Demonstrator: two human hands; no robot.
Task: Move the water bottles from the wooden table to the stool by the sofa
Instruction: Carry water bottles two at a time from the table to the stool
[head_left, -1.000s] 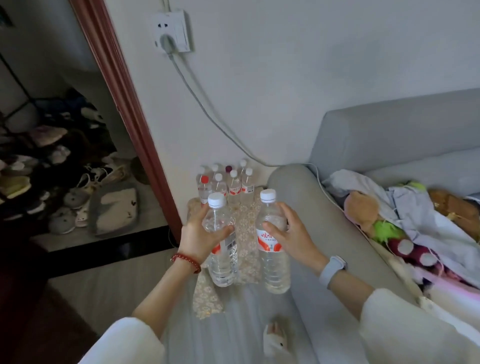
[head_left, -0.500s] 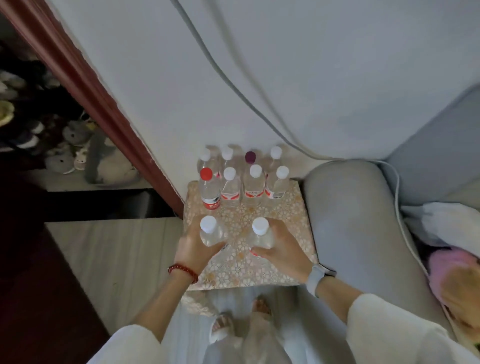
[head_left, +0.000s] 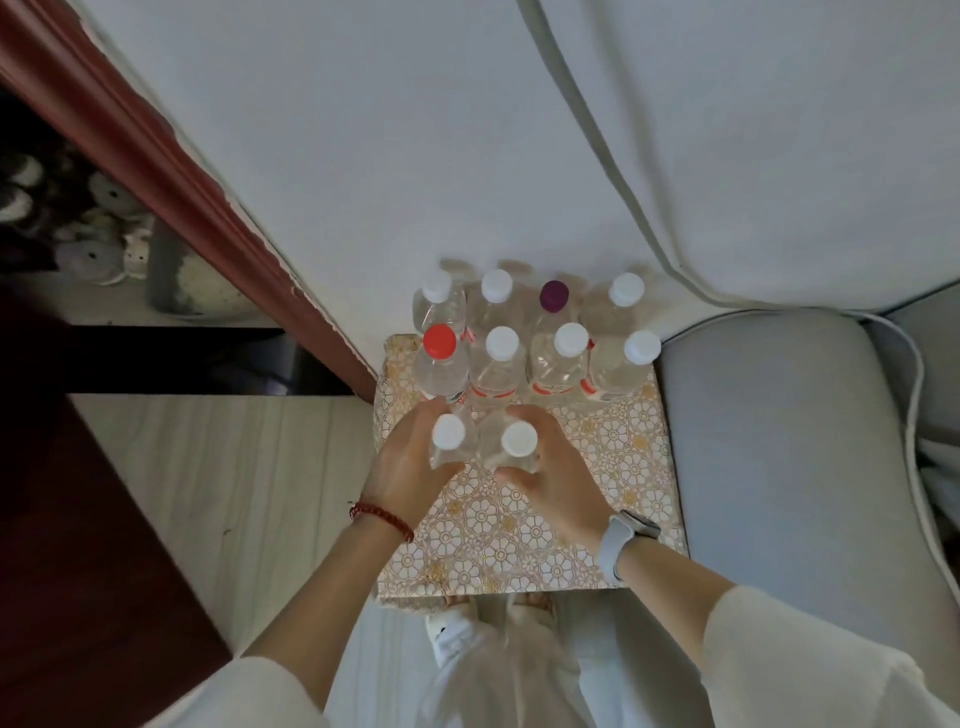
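I look straight down on the stool (head_left: 613, 467), covered with a gold flower-patterned cloth, beside the grey sofa arm (head_left: 789, 441). Several clear water bottles stand in two rows at its far edge; most have white caps, one a red cap (head_left: 439, 341), one a purple cap (head_left: 553, 294). My left hand (head_left: 405, 470) grips a white-capped bottle (head_left: 448, 432). My right hand (head_left: 553, 475) grips a second white-capped bottle (head_left: 519, 439). Both bottles stand upright, side by side, just in front of the rows, low over the cloth; I cannot tell whether they touch it.
A white wall with a grey cable (head_left: 613, 156) runs behind the stool. A dark red door frame (head_left: 171, 171) slants at the left, with shoes (head_left: 98, 228) beyond it. Pale wood floor (head_left: 234, 493) lies left of the stool. My feet (head_left: 457, 629) show below its near edge.
Both hands have lowered the two bottles from chest height down to the stool and pushed them forward toward the rows. My view has tipped to look straight down.
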